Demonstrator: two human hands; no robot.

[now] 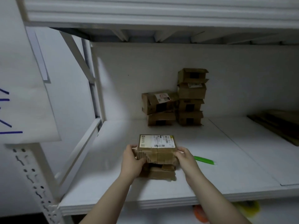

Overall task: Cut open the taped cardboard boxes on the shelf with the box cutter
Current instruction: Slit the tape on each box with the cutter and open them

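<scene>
A small taped cardboard box point(157, 148) with a white shipping label on top sits on another flat cardboard box point(157, 173) near the front of the white shelf point(226, 175). My left hand point(131, 160) grips the upper box's left side and my right hand point(184, 156) grips its right side. The green box cutter point(204, 160) lies on the shelf just right of my right hand, held by neither hand.
Several cardboard boxes point(191, 97) are stacked in two piles against the back wall, some with cut-open ends. Flat brown cardboard point(278, 125) lies at the far right. A white upright post point(97, 81) and the shelf above bound the space.
</scene>
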